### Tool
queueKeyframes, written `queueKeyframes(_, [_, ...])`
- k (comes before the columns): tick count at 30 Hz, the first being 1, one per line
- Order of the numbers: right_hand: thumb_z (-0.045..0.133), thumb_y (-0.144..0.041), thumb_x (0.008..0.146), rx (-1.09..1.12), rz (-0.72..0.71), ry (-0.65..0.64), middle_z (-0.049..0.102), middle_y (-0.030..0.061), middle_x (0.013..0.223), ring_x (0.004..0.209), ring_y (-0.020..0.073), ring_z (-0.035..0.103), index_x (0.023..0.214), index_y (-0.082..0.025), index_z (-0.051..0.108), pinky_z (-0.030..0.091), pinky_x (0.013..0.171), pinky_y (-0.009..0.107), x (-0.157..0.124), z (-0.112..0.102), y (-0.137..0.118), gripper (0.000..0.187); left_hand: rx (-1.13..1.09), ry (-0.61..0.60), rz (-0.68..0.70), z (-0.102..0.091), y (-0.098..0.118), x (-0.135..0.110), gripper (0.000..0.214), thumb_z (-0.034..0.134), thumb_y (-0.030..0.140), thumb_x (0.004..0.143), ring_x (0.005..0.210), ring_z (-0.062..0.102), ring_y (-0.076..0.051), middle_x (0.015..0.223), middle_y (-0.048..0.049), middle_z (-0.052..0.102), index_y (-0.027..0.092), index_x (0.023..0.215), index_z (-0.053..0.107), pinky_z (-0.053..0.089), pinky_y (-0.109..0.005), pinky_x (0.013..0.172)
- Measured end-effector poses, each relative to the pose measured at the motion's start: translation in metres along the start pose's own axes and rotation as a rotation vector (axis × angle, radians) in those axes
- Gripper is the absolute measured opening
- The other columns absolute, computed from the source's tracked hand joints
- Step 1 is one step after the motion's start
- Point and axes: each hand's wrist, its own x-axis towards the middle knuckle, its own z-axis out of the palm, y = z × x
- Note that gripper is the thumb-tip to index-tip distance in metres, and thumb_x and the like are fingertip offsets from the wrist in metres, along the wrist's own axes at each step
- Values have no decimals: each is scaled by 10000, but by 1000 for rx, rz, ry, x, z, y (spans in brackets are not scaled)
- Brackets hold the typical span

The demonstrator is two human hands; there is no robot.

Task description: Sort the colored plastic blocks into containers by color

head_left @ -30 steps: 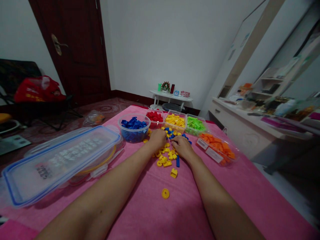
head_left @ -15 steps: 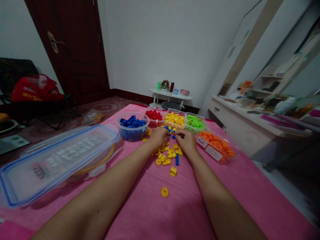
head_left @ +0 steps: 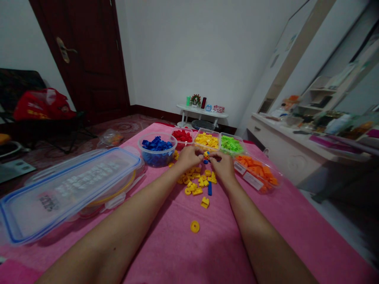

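Observation:
My left hand [head_left: 190, 157] and my right hand [head_left: 222, 165] meet above the far part of the pink cloth, fingers bent inward. Between their fingertips is a small cluster of yellow and blue toy bricks [head_left: 206, 155], pinched from both sides; its exact shape is too small to make out. A blue piece [head_left: 205, 161] shows just below the fingertips. Loose yellow bricks [head_left: 197, 191] lie scattered beneath and in front of my hands, with a long blue brick [head_left: 210, 188] among them. Closer to me rest a yellow brick [head_left: 205, 202] and a yellow wheel [head_left: 194, 227].
Beyond my hands stand a round tub of blue bricks [head_left: 157, 158] and boxes of red bricks [head_left: 182, 136], yellow bricks [head_left: 206, 140] and green bricks [head_left: 231, 144]. An orange brick box [head_left: 257, 173] sits right. Stacked clear lids [head_left: 74, 189] cover the left side.
My left hand has shifted slightly right and away from me, closing the gap to my right hand. The yellow and blue cluster now shows between the fingertips of both.

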Motion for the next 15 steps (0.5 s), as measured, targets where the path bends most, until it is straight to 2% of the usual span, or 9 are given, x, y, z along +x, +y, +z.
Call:
queueKeyframes(4, [581, -220, 712, 89, 32, 35, 736, 46, 805, 705, 186, 659, 823, -171, 730, 501, 677, 289, 1, 1, 1, 193, -624, 69, -337, -5, -2, 13, 341, 376, 250, 861, 762, 676, -141, 898, -89, 707, 111, 992, 658, 528, -243, 684])
queueKeyframes(6, [580, -225, 711, 122, 35, 35, 733, 48, 791, 696, 185, 657, 825, -164, 730, 501, 669, 288, 1, 2, 1, 198, -703, 74, -420, -7, -3, 17, 387, 289, 238, 896, 685, 669, -117, 856, -92, 693, 103, 1005, 635, 522, -215, 615])
queueKeyframes(8, [582, -222, 707, 135, 28, 20, 731, 47, 786, 695, 181, 655, 820, -163, 730, 502, 672, 285, 1, 3, 0, 195, -645, 103, -435, -6, -5, 17, 348, 321, 225, 892, 678, 663, -119, 853, -90, 688, 108, 996, 632, 518, -212, 597])
queueKeyframes(10, [580, -213, 701, 139, 26, 7, 733, 44, 790, 694, 177, 652, 809, -167, 730, 500, 674, 282, 0, 3, -1, 190, -508, 146, -392, -4, -6, 14, 263, 425, 172, 849, 794, 668, -145, 927, -93, 693, 123, 983, 645, 527, -235, 679])
queueKeyframes(13, [570, -195, 694, 156, 18, -14, 734, 46, 794, 715, 179, 655, 799, -167, 728, 497, 685, 278, -1, 4, -3, 191, -37, 140, -217, -2, -8, 5, 305, 498, 66, 783, 1039, 627, -204, 1075, -115, 685, 148, 1027, 662, 484, -304, 891])
queueKeyframes(15, [567, -189, 692, 164, 3, -30, 735, 47, 803, 737, 180, 659, 797, -169, 727, 498, 698, 278, -2, 5, -4, 192, 318, 72, -163, -1, -8, -2, 321, 514, 98, 805, 1086, 614, -254, 1113, -156, 674, 147, 1093, 647, 467, -360, 924])
